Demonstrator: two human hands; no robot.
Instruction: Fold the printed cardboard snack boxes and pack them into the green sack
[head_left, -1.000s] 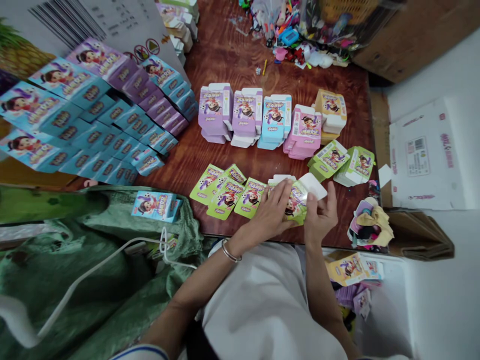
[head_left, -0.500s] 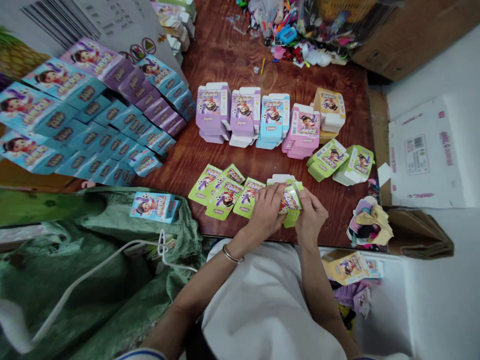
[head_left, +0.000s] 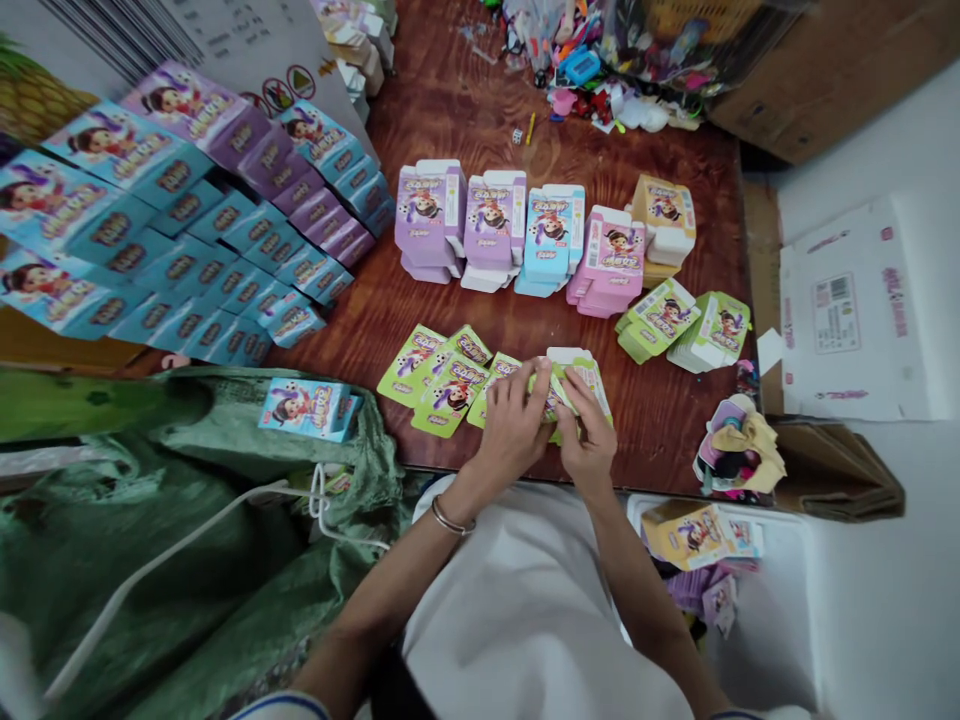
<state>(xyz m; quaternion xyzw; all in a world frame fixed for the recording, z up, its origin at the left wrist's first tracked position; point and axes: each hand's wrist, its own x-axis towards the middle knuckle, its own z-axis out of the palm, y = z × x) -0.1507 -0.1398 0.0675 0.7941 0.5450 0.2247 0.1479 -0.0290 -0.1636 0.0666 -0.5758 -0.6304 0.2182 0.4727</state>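
Note:
Between my two hands is a small green printed carton (head_left: 553,396), partly covered by my fingers. My left hand (head_left: 516,418), with a metal bangle on its wrist, closes on the carton's left side. Fingers of my right hand (head_left: 589,430) press on its right side. Beneath and just beyond lies another flat green carton (head_left: 594,372) with its white flap up. To the left, several green cartons (head_left: 451,395) lie spread on the brown wooden table (head_left: 510,325), the nearest one partly under my left hand.
Stacks of purple cartons (head_left: 429,215), blue cartons (head_left: 551,235), pink cartons (head_left: 609,255) and orange cartons (head_left: 664,215) stand behind. Green carton piles (head_left: 709,330) sit at right. Blue and purple boxes (head_left: 187,250) rise at left. Small toys (head_left: 592,90) lie at the back.
Both hands have shifted left with the green carton and lowered it towards the table. My right hand has turned inward, its fingers now over the carton.

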